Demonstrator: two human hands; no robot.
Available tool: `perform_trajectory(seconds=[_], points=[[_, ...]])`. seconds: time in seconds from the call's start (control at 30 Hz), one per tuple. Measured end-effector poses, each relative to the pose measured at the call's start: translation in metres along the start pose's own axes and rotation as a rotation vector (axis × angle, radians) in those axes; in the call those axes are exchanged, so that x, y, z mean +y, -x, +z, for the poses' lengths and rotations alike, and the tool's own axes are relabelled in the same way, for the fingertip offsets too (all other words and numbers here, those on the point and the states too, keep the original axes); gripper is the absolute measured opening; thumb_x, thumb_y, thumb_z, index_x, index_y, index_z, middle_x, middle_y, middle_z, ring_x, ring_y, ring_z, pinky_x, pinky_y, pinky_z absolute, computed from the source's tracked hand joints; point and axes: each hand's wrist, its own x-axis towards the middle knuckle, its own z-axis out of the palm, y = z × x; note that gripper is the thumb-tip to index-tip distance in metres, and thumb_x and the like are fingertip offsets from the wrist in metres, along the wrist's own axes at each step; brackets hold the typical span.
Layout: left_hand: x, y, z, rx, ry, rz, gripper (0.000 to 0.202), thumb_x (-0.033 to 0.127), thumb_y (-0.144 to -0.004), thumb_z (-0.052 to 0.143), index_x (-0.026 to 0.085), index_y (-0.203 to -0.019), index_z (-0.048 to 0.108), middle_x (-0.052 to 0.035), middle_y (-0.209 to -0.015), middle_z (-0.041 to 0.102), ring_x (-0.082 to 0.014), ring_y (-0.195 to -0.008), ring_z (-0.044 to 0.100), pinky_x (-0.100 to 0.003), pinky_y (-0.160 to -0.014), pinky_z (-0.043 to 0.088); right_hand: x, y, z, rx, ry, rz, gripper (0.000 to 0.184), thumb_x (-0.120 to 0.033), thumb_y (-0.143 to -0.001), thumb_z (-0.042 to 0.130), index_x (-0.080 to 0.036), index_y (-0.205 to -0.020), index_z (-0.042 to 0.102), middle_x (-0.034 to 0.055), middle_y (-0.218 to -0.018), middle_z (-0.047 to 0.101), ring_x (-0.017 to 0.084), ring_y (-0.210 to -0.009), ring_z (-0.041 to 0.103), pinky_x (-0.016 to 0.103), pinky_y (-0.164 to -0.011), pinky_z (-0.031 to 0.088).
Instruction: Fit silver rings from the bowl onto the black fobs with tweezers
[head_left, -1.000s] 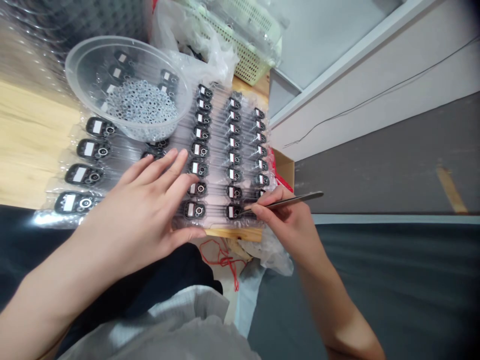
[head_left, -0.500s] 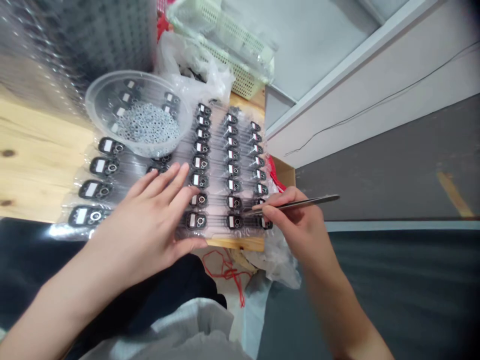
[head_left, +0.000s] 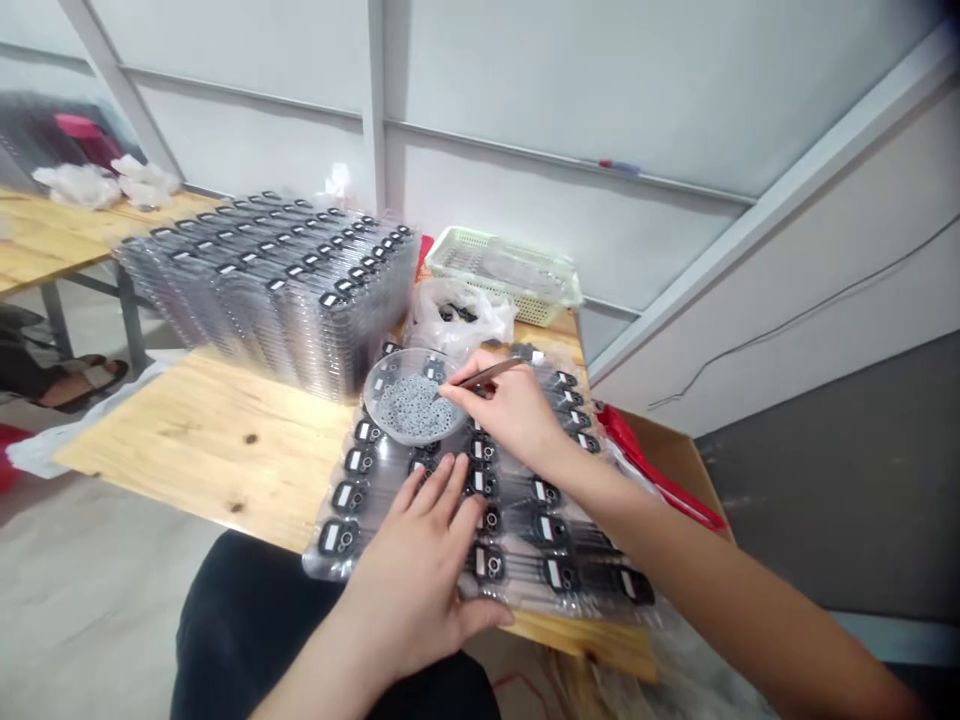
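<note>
Right now the right hand [head_left: 510, 415] is pinching slim metal tweezers [head_left: 484, 373] between thumb and fingers, a narrow, closed grip on the shank. The tweezers are angling down and left, their tips reaching over the edge of a clear plastic bowl [head_left: 367, 392]. Whether the tips are touching anything inside is hard to tell. The bowl is holding a heap of small grey washers [head_left: 412, 407] and is sitting on a clear blister sheet [head_left: 510, 545], which is carrying rows of black devices with white labels [head_left: 339, 537]. Just in front of the bowl, the left hand [head_left: 412, 570] is lying open on the sheet, fingers spread, holding nothing and pressing over the devices. Beneath the bowl, a wooden table [head_left: 202, 440] is supporting everything. Behind the bowl, a tall stack of blister sheets [head_left: 262, 300] is standing to the left, a plastic bag [head_left: 457, 315] is slumping close by, and a pale green basket [head_left: 502, 275] is sitting farther back.
</note>
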Motion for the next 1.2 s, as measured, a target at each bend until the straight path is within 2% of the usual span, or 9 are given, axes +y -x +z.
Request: perform_trajectory(seconds=[0.13, 0.5, 0.73, 0.83, 0.97, 1.1, 1.2], points=[[0.0, 0.001, 0.001, -0.009, 0.034, -0.004, 0.082, 0.075, -0.078, 0.055, 0.017, -0.135, 0.048, -0.0203, -0.158, 0.025, -0.0328, -0.148, 0.016, -0.055, -0.119, 0.023, 0.005, -0.01, 0.008, -0.066, 0.076, -0.024, 0.013, -0.012, -0.08, 0.069, -0.019, -0.071, 0.063, -0.0012, -0.071, 0.068, 0.014, -0.066, 0.062, 0.028, -0.066, 0.046], [-0.002, 0.0, 0.003, 0.023, 0.048, 0.019, 0.081, 0.073, -0.078, 0.057, 0.015, -0.134, 0.049, -0.0234, -0.156, 0.027, -0.0354, -0.147, 0.019, -0.057, -0.118, 0.026, 0.006, -0.007, 0.012, -0.094, 0.115, -0.026, 0.012, -0.015, -0.08, 0.07, -0.02, -0.072, 0.063, -0.001, -0.073, 0.07, 0.016, -0.07, 0.065, 0.028, -0.069, 0.046], [-0.002, 0.0, 0.004, 0.044, 0.02, 0.023, 0.08, 0.073, -0.078, 0.056, 0.015, -0.133, 0.05, -0.0228, -0.156, 0.028, -0.0348, -0.147, 0.021, -0.056, -0.117, 0.028, 0.008, -0.006, 0.013, 0.019, 0.022, 0.027, 0.011, -0.024, -0.08, 0.071, -0.02, -0.073, 0.062, -0.0015, -0.067, 0.064, 0.015, -0.062, 0.057, 0.03, -0.062, 0.043], [-0.003, 0.001, 0.007, 0.084, 0.004, 0.042, 0.079, 0.074, -0.078, 0.056, 0.016, -0.132, 0.051, -0.022, -0.155, 0.031, -0.0352, -0.146, 0.025, -0.057, -0.116, 0.031, 0.004, 0.001, -0.003, 0.108, -0.097, 0.05, 0.013, -0.029, -0.08, 0.07, -0.02, -0.074, 0.063, -0.0008, -0.07, 0.064, 0.016, -0.067, 0.059, 0.03, -0.063, 0.044], [-0.004, 0.0, 0.011, 0.174, -0.054, 0.071, 0.071, 0.068, -0.08, 0.058, 0.015, -0.127, 0.055, -0.0225, -0.154, 0.034, -0.0387, -0.142, 0.034, -0.06, -0.11, 0.039, 0.005, 0.031, -0.043, 0.176, -0.259, 0.14, 0.012, -0.029, -0.08, 0.07, -0.02, -0.077, 0.062, -0.0023, -0.073, 0.062, 0.013, -0.068, 0.06, 0.026, -0.064, 0.045], [-0.007, -0.002, 0.015, 0.23, -0.107, 0.134, 0.07, 0.069, -0.083, 0.051, 0.014, -0.126, 0.054, -0.0228, -0.151, 0.039, -0.0381, -0.139, 0.039, -0.059, -0.108, 0.04, 0.022, 0.082, -0.079, 0.141, -0.293, 0.417, 0.018, -0.034, -0.079, 0.072, -0.02, -0.078, 0.061, -0.0042, -0.064, 0.058, 0.011, -0.057, 0.052, 0.024, -0.055, 0.04], [-0.007, -0.002, 0.017, 0.258, -0.104, 0.141, 0.07, 0.072, -0.083, 0.047, 0.017, -0.127, 0.053, -0.0202, -0.149, 0.043, -0.0357, -0.139, 0.04, -0.056, -0.11, 0.037, 0.035, 0.117, -0.094, 0.104, -0.208, 0.603, 0.025, -0.04, -0.078, 0.073, -0.019, -0.076, 0.06, -0.0031, -0.061, 0.057, 0.012, -0.056, 0.052, 0.024, -0.052, 0.04]])
